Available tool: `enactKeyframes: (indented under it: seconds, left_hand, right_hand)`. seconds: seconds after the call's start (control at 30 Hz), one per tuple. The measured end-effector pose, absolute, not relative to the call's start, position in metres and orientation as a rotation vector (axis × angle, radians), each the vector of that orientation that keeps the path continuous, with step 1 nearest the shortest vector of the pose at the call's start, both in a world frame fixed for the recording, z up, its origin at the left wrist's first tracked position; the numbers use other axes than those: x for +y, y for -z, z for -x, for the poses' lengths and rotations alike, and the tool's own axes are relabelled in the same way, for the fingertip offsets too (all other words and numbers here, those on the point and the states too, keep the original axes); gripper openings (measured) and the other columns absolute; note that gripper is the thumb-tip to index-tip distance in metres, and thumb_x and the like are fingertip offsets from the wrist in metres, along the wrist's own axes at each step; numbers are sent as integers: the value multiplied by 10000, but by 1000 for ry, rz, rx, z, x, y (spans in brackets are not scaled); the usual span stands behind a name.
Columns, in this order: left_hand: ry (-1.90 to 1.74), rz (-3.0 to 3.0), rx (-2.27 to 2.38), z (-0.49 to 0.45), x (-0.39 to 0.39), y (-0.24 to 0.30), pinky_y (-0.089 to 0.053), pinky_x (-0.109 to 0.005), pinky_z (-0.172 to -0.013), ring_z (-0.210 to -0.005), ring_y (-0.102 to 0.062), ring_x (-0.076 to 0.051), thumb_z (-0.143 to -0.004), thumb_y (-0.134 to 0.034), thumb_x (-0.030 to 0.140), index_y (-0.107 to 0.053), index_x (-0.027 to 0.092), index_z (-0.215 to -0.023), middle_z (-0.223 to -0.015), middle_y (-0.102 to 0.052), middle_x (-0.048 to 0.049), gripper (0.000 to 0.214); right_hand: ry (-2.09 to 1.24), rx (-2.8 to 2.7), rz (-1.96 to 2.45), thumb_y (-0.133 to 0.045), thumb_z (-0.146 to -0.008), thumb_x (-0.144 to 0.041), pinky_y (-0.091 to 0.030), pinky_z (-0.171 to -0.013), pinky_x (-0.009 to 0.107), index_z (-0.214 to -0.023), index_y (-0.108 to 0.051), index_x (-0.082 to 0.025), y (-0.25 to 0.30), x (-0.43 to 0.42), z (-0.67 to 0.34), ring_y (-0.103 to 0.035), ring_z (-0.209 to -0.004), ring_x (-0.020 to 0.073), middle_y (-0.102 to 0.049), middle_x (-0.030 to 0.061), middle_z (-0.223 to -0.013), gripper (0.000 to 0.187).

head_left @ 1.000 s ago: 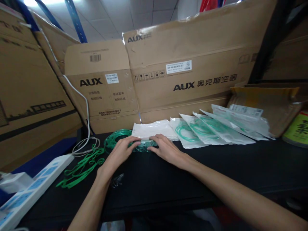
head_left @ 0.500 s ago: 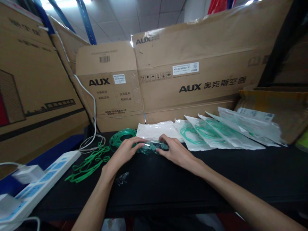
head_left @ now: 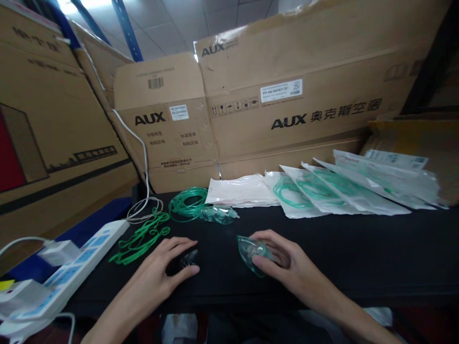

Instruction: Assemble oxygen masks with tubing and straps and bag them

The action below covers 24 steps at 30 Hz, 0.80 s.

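Note:
My right hand (head_left: 283, 263) grips a clear green-tinted face mask (head_left: 251, 252) just above the black table (head_left: 358, 248), fingers curled round its edge. My left hand (head_left: 161, 272) rests near the front edge with fingers spread over a small clear plastic piece (head_left: 189, 259), fingertips touching it. Farther back lies a coil of green tubing (head_left: 186, 203) joined to a clear plastic part (head_left: 218, 214). Loose green elastic straps (head_left: 141, 236) lie to the left.
Several white sealed bags with green tubing (head_left: 315, 193) lie fanned along the back right, one flat white bag (head_left: 240, 191) beside them. A white power strip (head_left: 60, 277) and its cable (head_left: 143, 181) sit at left. Large cardboard boxes (head_left: 287, 95) wall the back.
Both hands pulled back from the tubing coil toward the front edge. The right hand now carries the mask away from the coil; the left came down on the small clear piece.

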<state>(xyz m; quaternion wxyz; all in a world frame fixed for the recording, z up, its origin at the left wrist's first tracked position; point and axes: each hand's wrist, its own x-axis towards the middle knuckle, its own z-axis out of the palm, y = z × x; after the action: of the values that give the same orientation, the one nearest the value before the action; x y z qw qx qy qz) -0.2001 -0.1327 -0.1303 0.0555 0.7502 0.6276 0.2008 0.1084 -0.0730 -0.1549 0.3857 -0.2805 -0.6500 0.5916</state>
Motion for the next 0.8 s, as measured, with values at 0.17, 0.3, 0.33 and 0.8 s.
enactKeyframes:
  seconds: [0.17, 0.3, 0.33, 0.8]
  left_hand:
    - [-577, -2262, 1877, 208, -127, 139, -498, -399, -1074, -1193, -639, -237, -930, -624, 523, -676, 352, -1291, -1277, -668, -27, 403]
    - [-562, -2241, 1820, 206, -124, 137, -514, -341, -1038, -1164, -649, -214, -955, -596, 502, -695, 341, -1256, -1243, -670, -20, 355]
    - [-565, -2238, 1811, 204, -124, 136, -520, -332, -1025, -1153, -653, -212, -957, -594, 500, -700, 335, -1246, -1235, -671, -21, 349]
    - [-694, -2354, 1764, 192, -118, 139, -568, -326, -931, -1031, -695, -219, -910, -663, 480, -758, 308, -1081, -1089, -715, -22, 261]
  right_hand:
    - [-1566, -1626, 700, -732, -888, -416, -522, -918, 309, -1136, -634, -228, 156, -68, -109, -673, -1031, 197, -692, 21, -1049, 326]
    - [-1566, -1644, 710, -730, -892, -409, -519, -902, 298, -1141, -644, -234, 155, -71, -109, -676, -1006, 187, -694, 15, -1049, 316]
    - [-1563, -1646, 709, -731, -892, -408, -519, -903, 298, -1139, -646, -233, 154, -71, -108, -676, -1008, 188, -695, 17, -1057, 314]
    - [-1514, -1646, 690, -726, -892, -399, -524, -934, 316, -1133, -668, -233, 154, -72, -108, -679, -1035, 208, -709, 28, -1095, 299]
